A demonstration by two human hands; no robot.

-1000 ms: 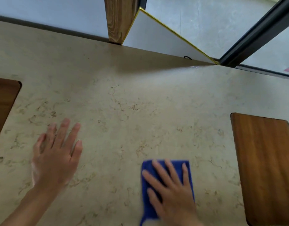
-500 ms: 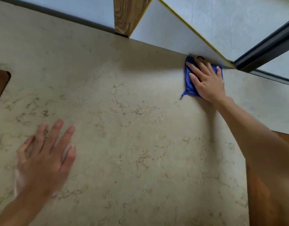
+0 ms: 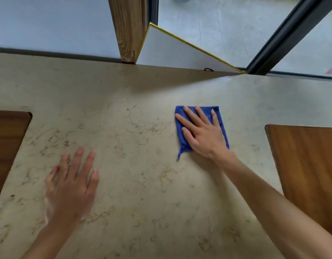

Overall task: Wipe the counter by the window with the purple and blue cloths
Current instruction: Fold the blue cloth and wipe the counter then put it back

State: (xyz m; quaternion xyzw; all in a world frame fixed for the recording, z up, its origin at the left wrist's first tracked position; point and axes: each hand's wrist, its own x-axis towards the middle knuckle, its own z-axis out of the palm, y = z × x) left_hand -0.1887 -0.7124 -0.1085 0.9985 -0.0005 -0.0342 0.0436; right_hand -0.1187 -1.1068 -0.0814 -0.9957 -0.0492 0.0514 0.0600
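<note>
The cloth (image 3: 222, 126) lies on the counter (image 3: 135, 113) at about two o'clock, under the flat right hand (image 3: 202, 135). The left hand (image 3: 71, 186) rests at eight o'clock, well apart. A wooden post (image 3: 127, 28) stands behind at twelve.

Marble counter (image 3: 142, 101) under blue cloth (image 3: 182, 139)

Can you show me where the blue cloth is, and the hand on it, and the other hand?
Folded blue cloth (image 3: 181, 139): head view, left edge.
Right hand (image 3: 202, 134): head view, back of hand.
Left hand (image 3: 72, 186): head view, back of hand.
</note>
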